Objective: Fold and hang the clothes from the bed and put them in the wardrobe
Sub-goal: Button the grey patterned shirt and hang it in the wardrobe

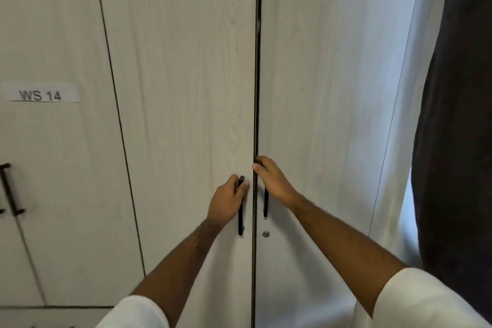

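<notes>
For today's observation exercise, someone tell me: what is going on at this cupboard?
A person stands facing a pale wardrobe with two doors. The left hand grips the black handle of the left door. The right hand curls its fingers at the inner edge of the right door, above that door's handle. Only a narrow dark gap shows between the doors. No clothes are in view.

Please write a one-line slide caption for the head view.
Left hand and right hand grip the black handles of the closed wardrobe doors.
</notes>
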{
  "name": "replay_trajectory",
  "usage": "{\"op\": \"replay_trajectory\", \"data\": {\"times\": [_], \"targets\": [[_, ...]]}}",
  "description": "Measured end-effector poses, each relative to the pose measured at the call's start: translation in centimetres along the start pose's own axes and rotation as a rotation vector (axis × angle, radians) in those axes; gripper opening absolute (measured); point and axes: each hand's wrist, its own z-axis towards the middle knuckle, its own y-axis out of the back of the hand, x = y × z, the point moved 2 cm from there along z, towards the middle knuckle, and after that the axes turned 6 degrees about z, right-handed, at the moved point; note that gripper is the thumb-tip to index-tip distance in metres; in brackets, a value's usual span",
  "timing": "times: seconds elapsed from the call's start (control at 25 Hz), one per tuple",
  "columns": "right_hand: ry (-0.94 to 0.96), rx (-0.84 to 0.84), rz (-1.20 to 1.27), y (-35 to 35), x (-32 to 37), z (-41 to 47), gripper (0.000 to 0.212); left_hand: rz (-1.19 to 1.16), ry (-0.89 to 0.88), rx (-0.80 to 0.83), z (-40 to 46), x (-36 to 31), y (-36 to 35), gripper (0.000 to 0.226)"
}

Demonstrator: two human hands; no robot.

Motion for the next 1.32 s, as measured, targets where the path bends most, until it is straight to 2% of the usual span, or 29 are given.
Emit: {"op": "replay_trajectory", "data": {"times": [0.08, 0.16, 0.28, 0.32, 0.44, 0.48, 0.64, 0.8, 0.84, 0.88, 1.0, 1.04, 1.16, 1.32], "targets": [[-0.052, 0.059, 0.388, -0.4, 3.3, 0.3, 0.070, 0.001, -0.009, 0.025, -1.6, 0.4, 1.0, 0.037], [-0.041, 0.035, 0.512, -0.7, 6.0, 1.3, 0.092, -0.001, -0.014, 0.067, -3.0, 0.5, 2.5, 0.040], [-0.065, -0.016, 0.610, -1.8, 7.7, 2.1, 0.111, -0.035, -0.011, 0.111, -5.5, -0.3, 5.0, 0.036], [-0.065, -0.013, 0.619, -2.3, 8.1, 1.7, 0.106, -0.050, -0.005, 0.109, -6.4, -0.7, 6.0, 0.035], [0.022, -0.049, 0.545, -3.3, 11.5, -2.1, 0.049, -0.129, 0.005, 0.097, -8.9, -1.3, 8.4, 0.047], [0.075, -0.071, 0.509, -3.9, 12.6, -3.4, 0.037, -0.149, 0.007, 0.094, -9.9, -1.2, 9.4, 0.050], [0.219, -0.235, 0.405, -8.9, 19.2, -9.7, 0.020, -0.197, -0.003, 0.122, -14.5, 1.1, 15.5, 0.052], [0.290, -0.400, 0.147, -16.6, 26.0, -13.7, 0.007, -0.240, 0.027, 0.115, -18.6, 5.7, 23.2, 0.047], [0.306, -0.401, 0.081, -18.9, 27.6, -14.2, 0.009, -0.233, 0.042, 0.107, -19.4, 7.1, 25.3, 0.047], [0.311, -0.381, 0.033, -21.1, 29.0, -14.5, 0.019, -0.218, 0.058, 0.108, -20.0, 8.3, 27.3, 0.046], [0.270, -0.231, 0.009, -27.9, 32.3, -14.3, 0.071, -0.109, 0.051, 0.115, -21.1, 12.4, 33.4, 0.042], [0.232, -0.191, -0.006, -30.1, 33.4, -13.9, 0.083, -0.066, 0.048, 0.105, -21.2, 13.7, 35.3, 0.042], [0.162, -0.185, -0.085, -35.3, 36.4, -12.2, 0.095, -0.022, 0.088, 0.068, -21.5, 17.3, 39.7, 0.037], [0.154, -0.275, -0.202, -38.6, 38.7, -10.7, 0.095, -0.042, 0.073, 0.098, -21.3, 19.8, 42.9, 0.022]]}}
